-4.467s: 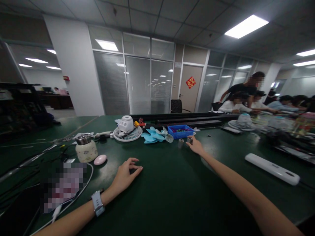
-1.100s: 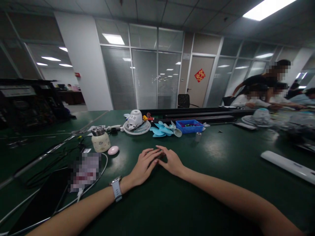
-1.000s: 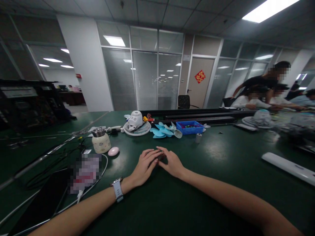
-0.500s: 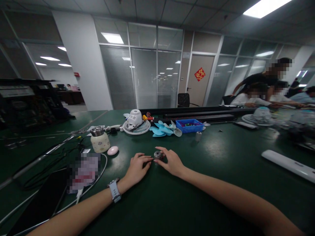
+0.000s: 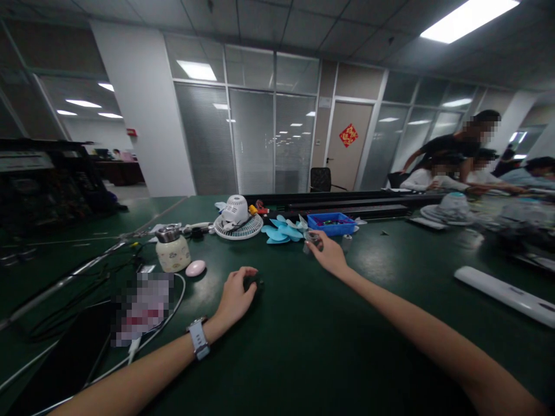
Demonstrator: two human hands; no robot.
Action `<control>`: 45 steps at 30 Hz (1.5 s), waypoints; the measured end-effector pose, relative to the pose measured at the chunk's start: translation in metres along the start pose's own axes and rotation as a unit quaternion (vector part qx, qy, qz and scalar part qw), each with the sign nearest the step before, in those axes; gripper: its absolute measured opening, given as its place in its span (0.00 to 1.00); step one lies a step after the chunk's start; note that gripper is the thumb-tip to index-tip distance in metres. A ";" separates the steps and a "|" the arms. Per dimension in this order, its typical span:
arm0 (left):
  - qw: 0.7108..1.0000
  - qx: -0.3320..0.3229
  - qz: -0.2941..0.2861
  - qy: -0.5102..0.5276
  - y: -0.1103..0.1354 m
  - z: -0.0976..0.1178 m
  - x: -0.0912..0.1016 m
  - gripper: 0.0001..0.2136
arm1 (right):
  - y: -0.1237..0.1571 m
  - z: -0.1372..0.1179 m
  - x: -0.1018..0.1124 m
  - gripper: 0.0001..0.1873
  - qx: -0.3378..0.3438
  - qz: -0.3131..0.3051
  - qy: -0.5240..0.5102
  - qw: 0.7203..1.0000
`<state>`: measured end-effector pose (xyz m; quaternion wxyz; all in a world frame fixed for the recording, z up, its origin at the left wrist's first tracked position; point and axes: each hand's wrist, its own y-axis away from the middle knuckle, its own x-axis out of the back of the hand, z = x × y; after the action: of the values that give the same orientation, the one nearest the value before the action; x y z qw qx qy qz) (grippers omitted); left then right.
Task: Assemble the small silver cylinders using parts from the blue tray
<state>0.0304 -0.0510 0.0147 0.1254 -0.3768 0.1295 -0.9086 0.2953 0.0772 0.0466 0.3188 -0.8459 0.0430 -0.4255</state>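
My right hand is stretched forward over the table, its thumb and fingers closed around a small grey metal cylinder. That cylinder is blurred and partly covered by the fingers; whether it touches the tabletop I cannot tell. Just beyond it lie light-blue fan blades and a blue tray with small parts inside. A similar small cylinder stands to the right. My left hand rests on the green table with fingers curved and apart from the thumb. Near its fingertips is a tiny dark speck I cannot make out.
On the left stand a cream bottle, a pink oval object, cables and a dark flat device. A white fan housing lies at the back. A long white object is at right. Several people sit or lean beyond.
My right hand has carried the metal cylinder forward and to the right, away from my left hand. My left hand has parted from it and stays near the same spot.
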 end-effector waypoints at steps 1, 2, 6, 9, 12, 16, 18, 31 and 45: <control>1.000 -0.001 -0.001 0.000 0.000 0.000 0.000 0.14 | -0.011 0.014 0.003 0.19 -0.023 0.001 0.033 0.999; 1.000 -0.001 0.000 0.000 0.000 0.000 0.000 0.14 | -0.020 0.028 0.005 0.18 -0.040 -0.002 0.066 0.997; 1.000 -0.004 0.000 0.003 -0.001 -0.004 -0.001 0.14 | -0.039 0.062 0.001 0.17 -0.078 -0.029 0.149 0.985; 1.000 -0.008 -0.005 0.003 -0.002 -0.007 -0.002 0.13 | -0.042 0.070 -0.007 0.18 -0.100 -0.042 0.166 0.980; 1.000 -0.007 -0.009 0.005 -0.001 -0.005 -0.001 0.13 | -0.042 0.072 -0.011 0.17 -0.109 -0.050 0.169 0.978; 1.000 -0.005 -0.011 0.004 0.000 -0.002 0.000 0.14 | -0.035 0.060 -0.004 0.24 -0.108 -0.031 0.193 0.975; 1.000 -0.005 -0.001 0.003 0.000 -0.003 0.000 0.14 | -0.025 0.042 0.001 0.29 -0.071 -0.001 0.210 0.975; 0.997 -0.027 0.076 -0.018 -0.004 -0.019 -0.010 0.14 | 0.027 -0.081 -0.052 0.13 0.155 -0.215 -0.064 0.962; 0.997 -0.026 0.068 -0.022 -0.004 -0.018 -0.008 0.14 | -0.002 -0.048 -0.020 0.09 0.129 -0.136 -0.030 0.982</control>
<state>0.0228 -0.0422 -0.0016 0.1800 -0.3905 0.1753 -0.8857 0.2457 0.0615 0.0547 0.3650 -0.8083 -0.1375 -0.4410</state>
